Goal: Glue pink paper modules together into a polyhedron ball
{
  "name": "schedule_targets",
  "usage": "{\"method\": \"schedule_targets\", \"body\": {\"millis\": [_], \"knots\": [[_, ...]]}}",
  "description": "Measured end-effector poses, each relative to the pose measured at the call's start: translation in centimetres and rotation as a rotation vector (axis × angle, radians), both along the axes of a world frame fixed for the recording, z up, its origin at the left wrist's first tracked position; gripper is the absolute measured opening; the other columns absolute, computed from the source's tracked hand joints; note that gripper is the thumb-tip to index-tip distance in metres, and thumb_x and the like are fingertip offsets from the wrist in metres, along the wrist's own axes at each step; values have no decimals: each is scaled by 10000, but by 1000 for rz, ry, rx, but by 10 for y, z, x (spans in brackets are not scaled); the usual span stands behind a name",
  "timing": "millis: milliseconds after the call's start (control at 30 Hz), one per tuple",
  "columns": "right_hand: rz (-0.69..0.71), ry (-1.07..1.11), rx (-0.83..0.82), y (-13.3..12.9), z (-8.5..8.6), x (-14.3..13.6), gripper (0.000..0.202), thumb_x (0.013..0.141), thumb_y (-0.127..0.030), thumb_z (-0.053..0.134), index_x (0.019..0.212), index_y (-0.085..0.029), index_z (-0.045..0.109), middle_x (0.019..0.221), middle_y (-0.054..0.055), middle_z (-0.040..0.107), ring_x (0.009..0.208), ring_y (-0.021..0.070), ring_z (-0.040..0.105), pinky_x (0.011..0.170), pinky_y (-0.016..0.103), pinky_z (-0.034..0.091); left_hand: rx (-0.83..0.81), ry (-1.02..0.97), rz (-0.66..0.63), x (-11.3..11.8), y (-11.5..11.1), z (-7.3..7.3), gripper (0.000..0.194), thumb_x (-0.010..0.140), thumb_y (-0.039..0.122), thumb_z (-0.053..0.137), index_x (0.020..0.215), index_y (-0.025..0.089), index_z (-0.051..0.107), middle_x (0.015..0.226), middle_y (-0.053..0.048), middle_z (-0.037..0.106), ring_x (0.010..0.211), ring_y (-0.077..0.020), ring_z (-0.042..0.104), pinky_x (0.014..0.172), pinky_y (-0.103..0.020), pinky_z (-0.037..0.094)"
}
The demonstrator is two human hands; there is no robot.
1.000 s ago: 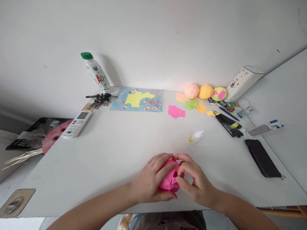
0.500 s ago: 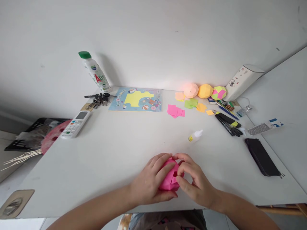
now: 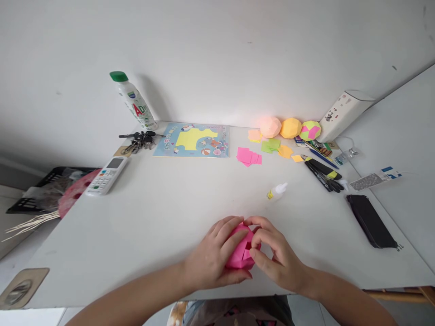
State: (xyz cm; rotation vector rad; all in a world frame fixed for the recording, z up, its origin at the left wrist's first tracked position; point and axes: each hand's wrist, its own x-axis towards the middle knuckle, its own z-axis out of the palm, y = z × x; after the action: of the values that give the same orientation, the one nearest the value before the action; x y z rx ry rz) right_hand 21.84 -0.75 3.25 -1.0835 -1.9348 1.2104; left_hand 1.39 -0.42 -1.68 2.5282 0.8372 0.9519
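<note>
A pink faceted paper ball (image 3: 240,253) rests near the front edge of the white table, with a small dark opening in its right side. My left hand (image 3: 217,253) is wrapped round the ball's left and top, thumb underneath. On the right side, my right hand (image 3: 275,256) pinches the ball's paper beside the opening, thumb and index finger curled against it. A small glue bottle (image 3: 277,192) with a white nozzle lies just beyond my right hand. Pink paper squares (image 3: 249,156) lie farther back.
Along the wall sit a peach paper ball (image 3: 270,127), an orange one (image 3: 291,128) and a green-pink one (image 3: 310,130). A black pouch (image 3: 372,222), scissors and pens lie right. A remote control (image 3: 107,176), keys (image 3: 141,140), bottle (image 3: 136,102) and blue paper pack (image 3: 166,147) stand left.
</note>
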Motion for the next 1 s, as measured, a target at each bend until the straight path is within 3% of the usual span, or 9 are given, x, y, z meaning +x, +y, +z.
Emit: {"method": "schedule_targets", "body": {"millis": [1000], "knots": [[11, -6, 32, 1, 1, 1, 105, 835, -148, 537, 756, -216, 529, 1153, 100, 544, 1183, 243, 544, 915, 358, 505, -7, 3, -4, 0, 0, 2, 728, 878, 595, 538, 1390, 126, 318, 1307, -244, 503, 1249, -380, 484, 988, -579, 460]]}}
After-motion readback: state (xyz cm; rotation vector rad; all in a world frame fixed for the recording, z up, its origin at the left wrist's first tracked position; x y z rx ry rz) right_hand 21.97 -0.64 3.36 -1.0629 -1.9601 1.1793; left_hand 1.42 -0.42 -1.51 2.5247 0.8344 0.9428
